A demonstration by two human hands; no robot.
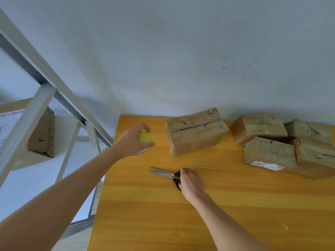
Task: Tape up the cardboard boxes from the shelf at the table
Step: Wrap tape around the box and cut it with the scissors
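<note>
Tape roll (146, 137) gripped in left hand (133, 142), scissors (165, 173) in right hand (190, 182)
Blades are pointed to nine o'clock; the left forearm could be nicked.

The left hand (132, 142) is hiding most of the yellow roll (146, 138) from us, and the part we are seeing is looking blurred. The right hand (191, 182) is covering the handles of the scissors (163, 173). The picture's right edge is cutting off the rightmost box (315, 134), and we are finding the label (266, 165) too small to read.

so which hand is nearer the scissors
Right: the right hand grips the scissors by the handles; the left hand holds the tape roll beyond the blades, apart.
</note>
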